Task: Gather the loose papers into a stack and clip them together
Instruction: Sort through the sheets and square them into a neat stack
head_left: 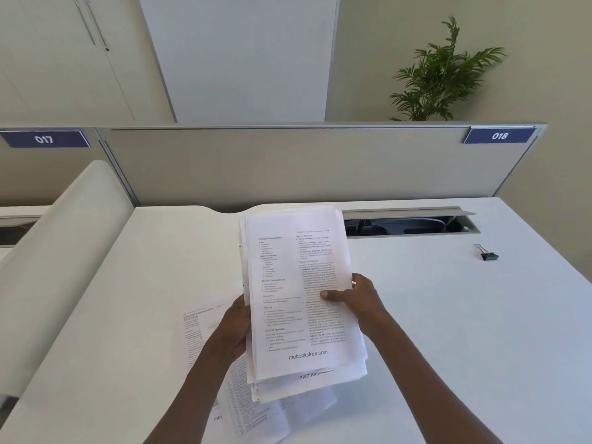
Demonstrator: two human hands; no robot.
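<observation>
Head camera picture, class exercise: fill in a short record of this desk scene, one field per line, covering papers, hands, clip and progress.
held papers: uneven stack, edges not squared
left hand: grips the stack's left edge
right hand: grips the right edge, thumb on top sheet
loose sheets: lying on the white desk under the stack
binder clip: on the desk, far right, untouched
progress: gathering unfinished, not clipped

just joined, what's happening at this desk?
A person is gathering printed sheets. Both hands hold an uneven stack of papers above the white desk: the left hand at its left edge, the right hand at its right edge with the thumb on top. A few loose sheets lie on the desk underneath. The black binder clip sits untouched off to the right.
</observation>
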